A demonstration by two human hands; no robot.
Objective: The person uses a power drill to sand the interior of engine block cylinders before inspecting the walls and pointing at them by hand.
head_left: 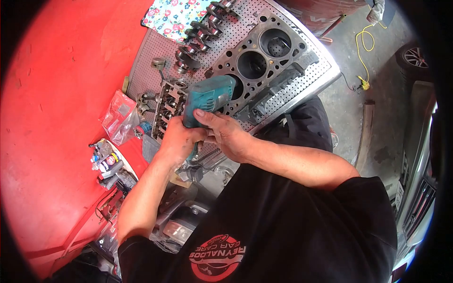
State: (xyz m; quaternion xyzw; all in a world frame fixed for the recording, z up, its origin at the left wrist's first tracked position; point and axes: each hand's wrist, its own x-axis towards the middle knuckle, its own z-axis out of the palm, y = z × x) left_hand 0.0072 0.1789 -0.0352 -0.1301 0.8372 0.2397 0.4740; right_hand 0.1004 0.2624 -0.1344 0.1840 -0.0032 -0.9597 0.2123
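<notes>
A teal power drill (pixel 213 93) with vent slots in its housing is held over the corner of the metal bench. My left hand (pixel 180 140) is closed around its lower part. My right hand (pixel 229 134) presses its thumb against the housing, with its fingers curled beneath and partly hidden. Behind the drill lies an engine block (pixel 249 81) with large round bores, one partly covered by the drill. Left of my hands is a cylinder head (pixel 166 109) with valve parts. The drill's front end is hard to make out.
A crankshaft (pixel 200 35) lies on the perforated bench top (pixel 153 45) beside a flowered cloth (pixel 173 18). A piston (pixel 158 62), a clear plastic bag (pixel 119 117) and small bottles (pixel 109 161) are at left. A yellow cord (pixel 363 42) trails over the floor near a parked car (pixel 420 155).
</notes>
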